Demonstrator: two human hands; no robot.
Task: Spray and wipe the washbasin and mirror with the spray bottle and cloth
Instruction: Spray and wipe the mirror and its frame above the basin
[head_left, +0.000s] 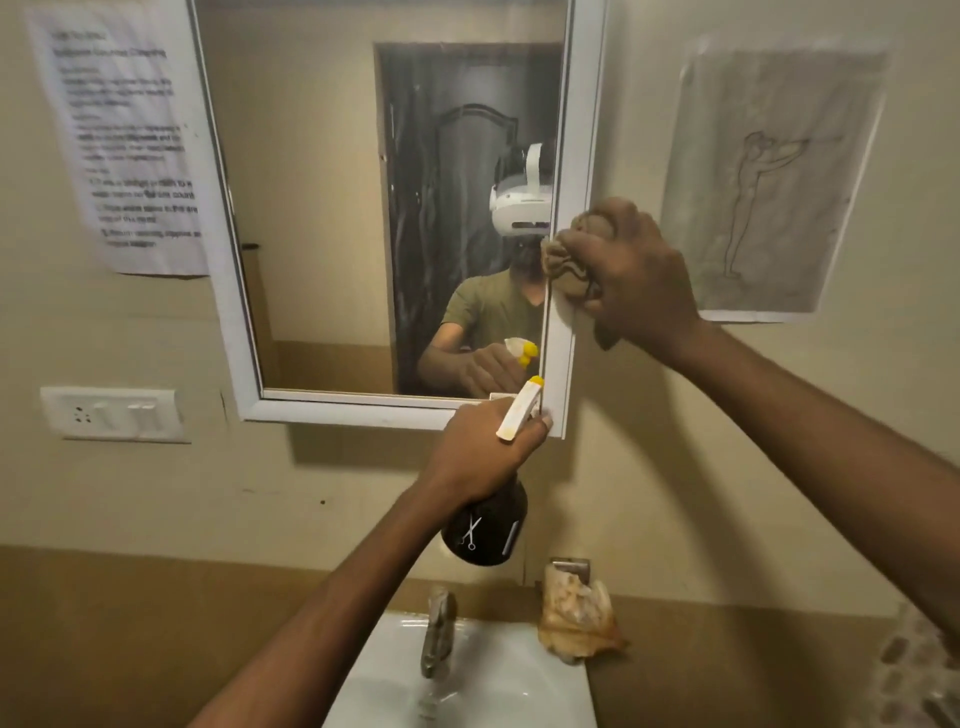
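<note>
A white-framed mirror (332, 218) hangs on the beige wall above a white washbasin (498, 686). My left hand (483, 452) grips the neck of a dark spray bottle (485, 530) with a white and yellow trigger head, held just under the mirror's lower right corner. My right hand (639, 280) grips a crumpled brown cloth (569, 260) and presses it on the mirror's right frame. The mirror reflects me, both hands and a dark door.
A metal tap (439, 631) stands at the back of the basin. A crumpled plastic wrapper (576, 618) sits on a holder right of the tap. A printed notice (124, 140), a switch plate (114, 413) and a sketch sheet (769, 182) are on the wall.
</note>
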